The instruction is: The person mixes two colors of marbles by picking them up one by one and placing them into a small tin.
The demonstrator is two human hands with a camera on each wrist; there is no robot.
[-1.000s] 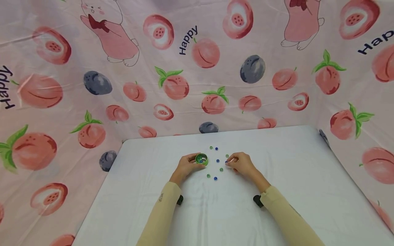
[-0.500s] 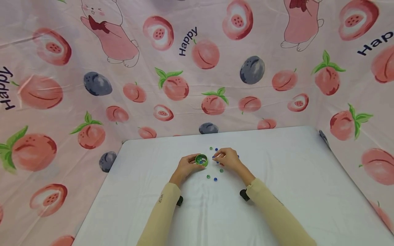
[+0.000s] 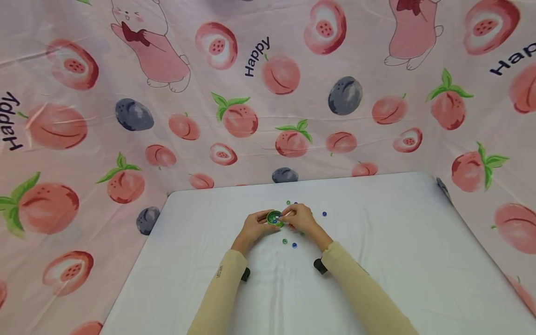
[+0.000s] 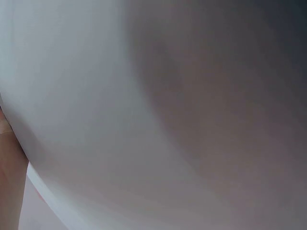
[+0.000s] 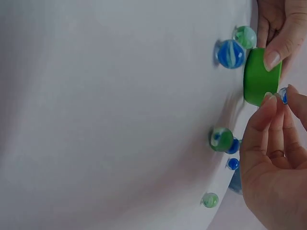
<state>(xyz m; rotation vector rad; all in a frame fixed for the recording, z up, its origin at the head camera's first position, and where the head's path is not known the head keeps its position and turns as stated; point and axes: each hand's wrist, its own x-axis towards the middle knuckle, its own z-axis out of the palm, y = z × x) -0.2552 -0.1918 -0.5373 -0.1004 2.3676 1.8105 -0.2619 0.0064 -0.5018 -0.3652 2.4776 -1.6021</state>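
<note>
My left hand (image 3: 253,227) holds a small round green bowl (image 5: 259,81) from its left side, the thumb on its near wall. At the bowl's rim, my right hand (image 3: 302,217) pinches a clear-and-blue marble (image 5: 284,95) between thumb and fingertips. Something blue shows inside the bowl in the head view. Loose on the table nearby lie a blue-and-white marble (image 5: 231,54), a pale green marble (image 5: 245,37) and a darker green one (image 5: 221,139). The left wrist view holds mostly blurred white cloth, with a strip of forearm at its left edge.
A white cloth covers the table (image 3: 377,223). Farther right lies a blue marble (image 3: 324,214); behind the bowl is a green one (image 3: 288,203). In front are another green marble (image 3: 285,241) and a blue one (image 3: 294,245). A peach-print curtain (image 3: 360,51) encloses the back and sides.
My right hand has moved left across the marbles to the bowl's rim, carrying the pinched blue marble. My left hand and the bowl have stayed in place.
</note>
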